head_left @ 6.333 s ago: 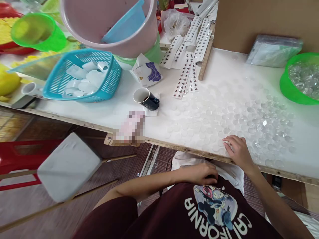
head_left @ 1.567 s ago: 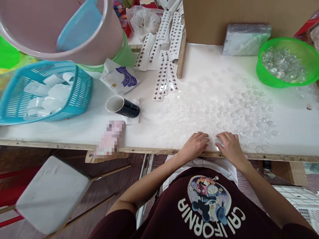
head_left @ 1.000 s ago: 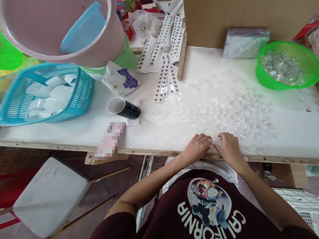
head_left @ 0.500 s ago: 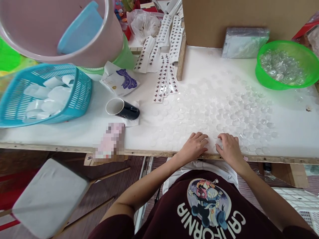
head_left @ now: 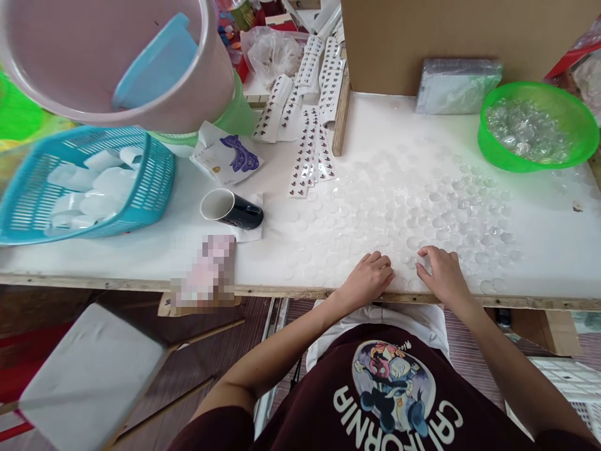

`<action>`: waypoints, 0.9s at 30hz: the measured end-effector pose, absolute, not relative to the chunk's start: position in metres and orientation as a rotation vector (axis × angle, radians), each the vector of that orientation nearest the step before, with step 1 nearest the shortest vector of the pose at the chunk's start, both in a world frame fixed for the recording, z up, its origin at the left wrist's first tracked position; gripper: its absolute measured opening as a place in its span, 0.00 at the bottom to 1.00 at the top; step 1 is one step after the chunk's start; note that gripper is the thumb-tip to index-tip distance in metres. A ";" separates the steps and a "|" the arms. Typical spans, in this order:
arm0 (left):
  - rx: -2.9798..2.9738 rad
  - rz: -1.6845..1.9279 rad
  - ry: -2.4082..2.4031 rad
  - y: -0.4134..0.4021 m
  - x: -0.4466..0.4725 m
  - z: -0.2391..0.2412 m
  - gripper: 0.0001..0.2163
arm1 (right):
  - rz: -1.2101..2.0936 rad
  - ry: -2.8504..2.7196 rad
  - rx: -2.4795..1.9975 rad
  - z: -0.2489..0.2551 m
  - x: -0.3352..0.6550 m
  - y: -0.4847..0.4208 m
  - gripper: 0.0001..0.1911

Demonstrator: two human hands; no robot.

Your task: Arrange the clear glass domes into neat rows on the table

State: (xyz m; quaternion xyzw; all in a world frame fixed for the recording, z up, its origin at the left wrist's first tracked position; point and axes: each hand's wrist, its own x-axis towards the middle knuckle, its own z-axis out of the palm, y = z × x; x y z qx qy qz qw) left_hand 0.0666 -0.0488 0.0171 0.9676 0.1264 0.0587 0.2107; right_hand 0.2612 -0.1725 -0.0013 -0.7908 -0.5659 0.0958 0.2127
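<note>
Left hand (head_left: 370, 277) and right hand (head_left: 442, 274) lie palm-down on clear glass domes (head_left: 422, 210) at the bench (head_left: 117, 260) near edge. Their fingers are loosely curled and grip nothing. Judged step: levelling the domes. Lifting 1 calls for a fingertip pinch.

your way forward is carpeted with clear discs (head_left: 422, 207); mug (head_left: 232, 210) blocks left, green bowl (head_left: 538, 163) far right.

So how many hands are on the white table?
2. The left hand lies on the clear round pieces by the front edge of the white table. The right hand lies just beside it, not touching. No other hands show.
</note>
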 end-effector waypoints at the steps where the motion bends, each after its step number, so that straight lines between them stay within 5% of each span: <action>1: 2.673 0.171 0.354 -0.049 0.067 0.017 0.11 | 0.254 -1.571 -2.201 -0.002 0.261 -0.173 0.08; 27: 2.712 0.136 0.483 -0.030 0.063 0.015 0.06 | 0.355 -1.809 -2.077 0.010 0.246 -0.178 0.10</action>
